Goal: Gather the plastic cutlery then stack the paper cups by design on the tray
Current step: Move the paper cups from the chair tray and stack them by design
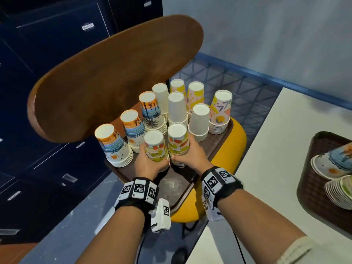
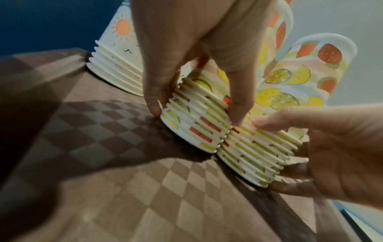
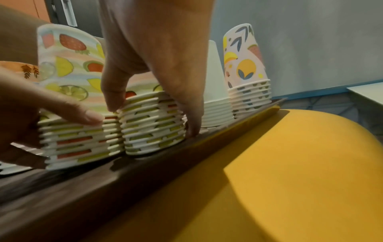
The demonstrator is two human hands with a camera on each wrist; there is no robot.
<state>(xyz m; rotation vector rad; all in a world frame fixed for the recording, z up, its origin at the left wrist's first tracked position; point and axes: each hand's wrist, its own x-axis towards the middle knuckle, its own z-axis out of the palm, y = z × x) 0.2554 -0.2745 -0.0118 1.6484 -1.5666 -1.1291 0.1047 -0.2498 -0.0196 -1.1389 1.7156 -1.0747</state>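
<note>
At the left edge of the brown checker-patterned plastic tray [image 1: 177, 189], which sits on the yellow rounded chair seat [image 1: 231, 149], stand three upside-down stacks of beach-print paper cups with orange bands and suns [image 1: 114, 147], running back toward the far edge. Next over, at the near edge, the left hand [image 1: 149, 163] curls thumb and fingers around the base rims of one inverted stack of fruit-print paper cups [image 1: 156, 147], its bottom rim just off the tray in the right wrist view. Touching it, a second fruit-print stack [image 1: 179, 141] stands on the tray, the right hand [image 1: 192, 159] pinching its lower rims. Behind them rise plain white paper cup stacks [image 1: 177, 109], and toward the far right corner, pastel leaf-and-lemon print stacks [image 1: 221, 113]. Well apart on the white table [image 1: 276, 159] lies another brown tray [image 1: 312, 183] with tipped-over cup stacks.
</note>
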